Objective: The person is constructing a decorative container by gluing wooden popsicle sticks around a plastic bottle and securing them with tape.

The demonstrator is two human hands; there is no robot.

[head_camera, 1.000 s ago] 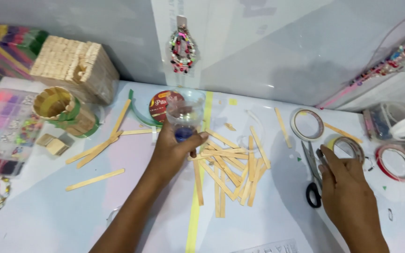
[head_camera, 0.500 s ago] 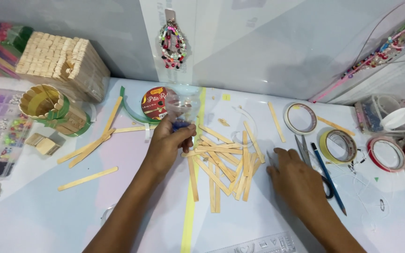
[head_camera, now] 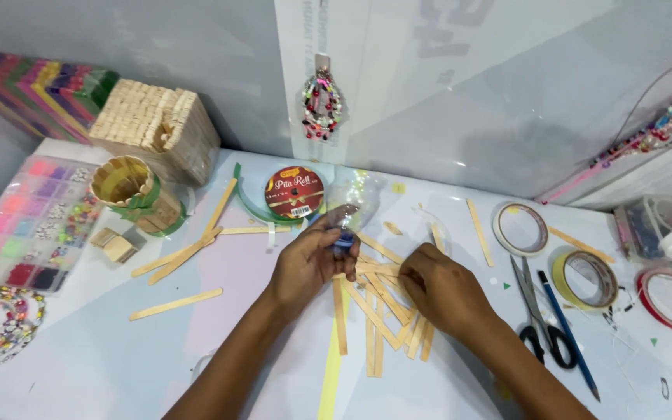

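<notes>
Wooden sticks (head_camera: 378, 311) fanned flat on desk (head_camera: 102, 365), under right hand (head_camera: 438, 288), fingers curled onto pile, seemingly picking one. Left hand (head_camera: 312, 260) closed round clear plastic cup (head_camera: 349, 206), tilted away, blue base at fingertips. Beyond left grip, red ribbon roll (head_camera: 294, 192). Right of right grip, scissors (head_camera: 542, 319).

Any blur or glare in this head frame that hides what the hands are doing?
Head view: the clear plastic cup in the left hand is motion-smeared, its outline vague; the right hand and wooden sticks read sharply; soft glare streaks the glossy back wall.
</notes>
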